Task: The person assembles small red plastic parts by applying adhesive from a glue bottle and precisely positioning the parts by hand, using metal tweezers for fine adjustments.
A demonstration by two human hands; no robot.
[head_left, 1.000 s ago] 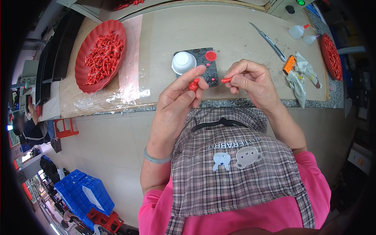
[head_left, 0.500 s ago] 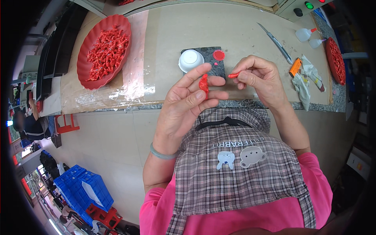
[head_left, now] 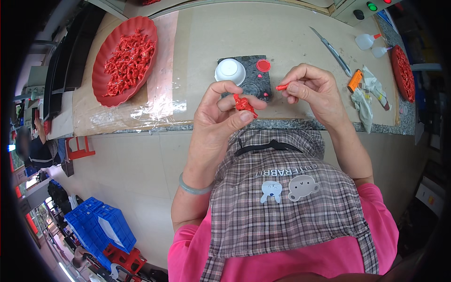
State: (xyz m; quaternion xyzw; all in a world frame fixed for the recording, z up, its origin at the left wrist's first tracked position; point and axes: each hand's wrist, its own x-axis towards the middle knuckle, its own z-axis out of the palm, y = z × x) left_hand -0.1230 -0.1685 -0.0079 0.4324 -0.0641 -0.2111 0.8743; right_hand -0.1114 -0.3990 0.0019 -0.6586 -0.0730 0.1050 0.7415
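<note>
One red figurine [head_left: 243, 104] newly aslant in the left hand [head_left: 215, 116]

red figurine [head_left: 243, 104], tilted, slim red piece [head_left: 282, 87], apart

We log bright red for the figurine [head_left: 244, 105] and the small piece [head_left: 282, 87]; duller red for the dish [head_left: 99, 77]. We note a white bowl [head_left: 229, 68], a red disc [head_left: 263, 65] and a mottled dark grey slab [head_left: 251, 75]. Apron [head_left: 282, 225]: dark-and-pale plaid, with a pale blue rabbit patch [head_left: 271, 191]. Shirt [head_left: 188, 244]: hot pink. Bangle [head_left: 193, 190]: pale grey-green. Crates [head_left: 88, 228]: blue.
</note>
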